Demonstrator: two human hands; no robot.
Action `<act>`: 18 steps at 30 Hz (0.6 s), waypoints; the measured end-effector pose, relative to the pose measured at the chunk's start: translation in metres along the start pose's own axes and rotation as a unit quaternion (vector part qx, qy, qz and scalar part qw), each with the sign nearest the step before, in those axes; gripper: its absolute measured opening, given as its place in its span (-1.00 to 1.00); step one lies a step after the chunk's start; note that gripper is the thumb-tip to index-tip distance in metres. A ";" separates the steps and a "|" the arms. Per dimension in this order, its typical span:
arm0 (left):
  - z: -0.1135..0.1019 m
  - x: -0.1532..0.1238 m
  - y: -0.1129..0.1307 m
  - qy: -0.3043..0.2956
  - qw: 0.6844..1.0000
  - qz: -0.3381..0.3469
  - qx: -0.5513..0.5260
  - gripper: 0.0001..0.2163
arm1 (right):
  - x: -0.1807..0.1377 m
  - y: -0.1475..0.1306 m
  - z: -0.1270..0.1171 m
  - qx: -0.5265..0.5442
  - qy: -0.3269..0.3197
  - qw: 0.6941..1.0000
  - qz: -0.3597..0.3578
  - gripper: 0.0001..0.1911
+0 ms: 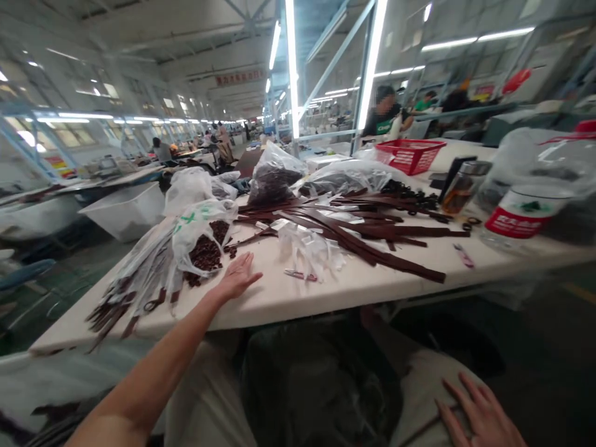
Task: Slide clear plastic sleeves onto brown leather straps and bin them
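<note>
My left hand [239, 277] rests on the near part of the table with its fingers outstretched and nothing in it. Just beside it, a torn plastic bag [186, 239] spills small dark-brown pieces [207, 251]. To the hand's right lies a pair of thread snips [302, 275] with pinkish handles, by some crumpled clear plastic [310, 248]. Long brown straps [367, 239] fan out across the tabletop. My right hand [482, 413] lies on my right thigh, fingers spread; a thin dark line runs beside it, too blurred to name.
Plastic-sleeved brown straps [135, 279] cover the table's left end. Toward the back stand a filled clear bag [274, 174] and a red basket [410, 155]. A tea bottle [465, 186], a cut-down plastic jug [521, 214] and more snips [463, 256] are at right. A co-worker [386, 115] sits beyond.
</note>
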State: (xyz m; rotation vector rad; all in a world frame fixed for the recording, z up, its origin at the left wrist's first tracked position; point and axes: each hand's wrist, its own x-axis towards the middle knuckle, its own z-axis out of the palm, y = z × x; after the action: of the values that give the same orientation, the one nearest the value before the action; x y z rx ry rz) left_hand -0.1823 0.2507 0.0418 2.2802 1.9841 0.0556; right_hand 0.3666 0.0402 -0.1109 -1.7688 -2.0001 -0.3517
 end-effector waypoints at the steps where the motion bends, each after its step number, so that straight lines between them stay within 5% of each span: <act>1: 0.002 0.005 -0.002 -0.014 1.000 -0.008 0.010 -0.18 | 0.002 -0.003 -0.002 -0.006 0.007 1.000 0.016 -0.56; 11: 0.007 0.005 -0.006 -0.053 0.997 -0.013 0.058 -0.21 | 0.015 -0.017 -0.007 0.010 0.008 0.998 0.062 -0.60; 15: 0.009 -0.026 0.019 -0.029 0.999 0.013 0.029 -0.24 | 0.021 -0.007 0.000 0.047 0.010 0.997 0.067 -0.61; 18: 0.016 -0.057 0.056 0.058 0.993 0.101 -0.030 -0.40 | 0.049 -0.005 -0.007 0.113 0.019 0.991 0.069 -0.60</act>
State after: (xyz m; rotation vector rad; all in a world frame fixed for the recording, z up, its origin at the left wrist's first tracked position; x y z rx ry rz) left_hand -0.1333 0.1862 0.0353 2.4819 1.7675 0.2662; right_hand 0.3586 0.0786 -0.0812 -1.7303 -1.8019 -0.1073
